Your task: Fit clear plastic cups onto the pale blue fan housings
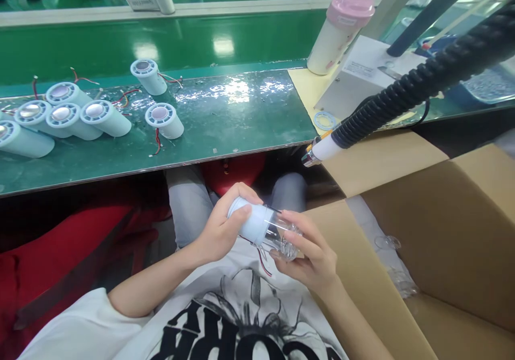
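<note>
Above my lap, my left hand is wrapped round a light blue cylinder, thumb on top. A clear plastic cup sits over the cylinder's right end, and my right hand grips that cup by its far end, fingers curled round it. Thin red and dark wires hang below the two parts. How deep the cylinder sits in the cup is partly hidden by my fingers. On the bench, a similar blue cylinder with a round metal-like face lies nearest to my hands.
Several more blue cylinders with wires lie on the green bench at left. A pink-lidded bottle stands at the back right. A black corrugated hose reaches in from the right, above an open cardboard box holding clear plastic pieces.
</note>
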`<state>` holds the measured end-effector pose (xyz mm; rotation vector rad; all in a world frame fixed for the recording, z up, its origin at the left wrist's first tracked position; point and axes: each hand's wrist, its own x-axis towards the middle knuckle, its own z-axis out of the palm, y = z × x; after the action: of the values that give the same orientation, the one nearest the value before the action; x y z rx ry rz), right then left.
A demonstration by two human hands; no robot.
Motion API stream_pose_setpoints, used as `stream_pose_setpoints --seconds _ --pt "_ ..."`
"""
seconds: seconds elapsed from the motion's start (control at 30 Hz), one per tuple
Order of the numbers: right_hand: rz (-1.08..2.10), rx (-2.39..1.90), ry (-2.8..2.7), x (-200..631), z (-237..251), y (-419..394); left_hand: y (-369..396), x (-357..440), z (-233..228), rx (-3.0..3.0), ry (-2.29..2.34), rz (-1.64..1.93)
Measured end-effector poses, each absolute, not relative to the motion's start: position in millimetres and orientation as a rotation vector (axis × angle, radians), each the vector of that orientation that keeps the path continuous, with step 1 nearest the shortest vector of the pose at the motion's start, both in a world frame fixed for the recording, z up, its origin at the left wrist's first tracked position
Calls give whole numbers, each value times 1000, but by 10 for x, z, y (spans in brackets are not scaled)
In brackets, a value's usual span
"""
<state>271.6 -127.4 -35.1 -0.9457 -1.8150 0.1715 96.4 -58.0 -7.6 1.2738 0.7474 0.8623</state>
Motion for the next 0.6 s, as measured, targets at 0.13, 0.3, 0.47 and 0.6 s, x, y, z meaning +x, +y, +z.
stream_pose_setpoints --seconds 0.13,0.3,0.47,0.6 --pt "201 -960 -1807 2720 -348 -1276 -572 942 -39 1235 752 791" --pt "247 -960 -1789 2697 -372 -1278 -586 916 -34 1371 752 779" --pt "450 -977 -1677 2696 -347 -1292 -605 917 -70 1201 771 769" --pt "443 -966 -1667 2707 -338 -1303 -591 920 -58 1184 769 749"
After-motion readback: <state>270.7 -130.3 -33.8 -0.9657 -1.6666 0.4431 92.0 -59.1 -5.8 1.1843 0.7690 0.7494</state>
